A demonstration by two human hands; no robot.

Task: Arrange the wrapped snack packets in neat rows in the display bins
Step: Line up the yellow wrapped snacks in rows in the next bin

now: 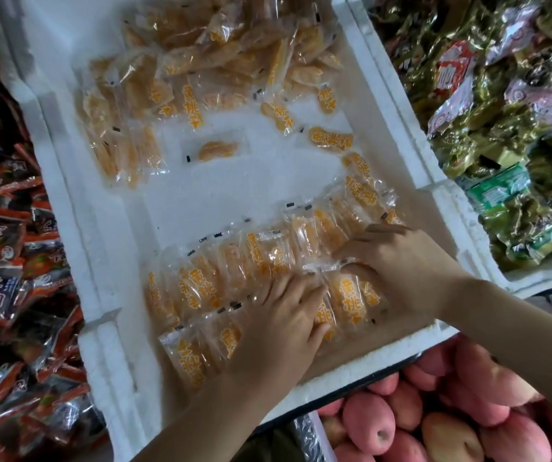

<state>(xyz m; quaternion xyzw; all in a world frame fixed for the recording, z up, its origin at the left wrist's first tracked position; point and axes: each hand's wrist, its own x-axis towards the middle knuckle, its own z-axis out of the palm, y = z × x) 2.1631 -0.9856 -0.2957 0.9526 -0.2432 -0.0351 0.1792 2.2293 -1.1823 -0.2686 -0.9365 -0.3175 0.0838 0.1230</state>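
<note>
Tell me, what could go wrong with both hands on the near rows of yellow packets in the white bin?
1. The near rows overlap in glossy wrap; a push from the left hand or right hand may slide them crooked.
2. The single packet lies apart and the far pile is jumbled; pulling from it could scatter more.
3. A packet nudged over the bin's near wall might land among the apples.

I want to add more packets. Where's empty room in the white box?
Bare white box floor between the loose heap and the neat rows, and left of those rows. Crowded at the heap, under the left hand and right hand.
</note>
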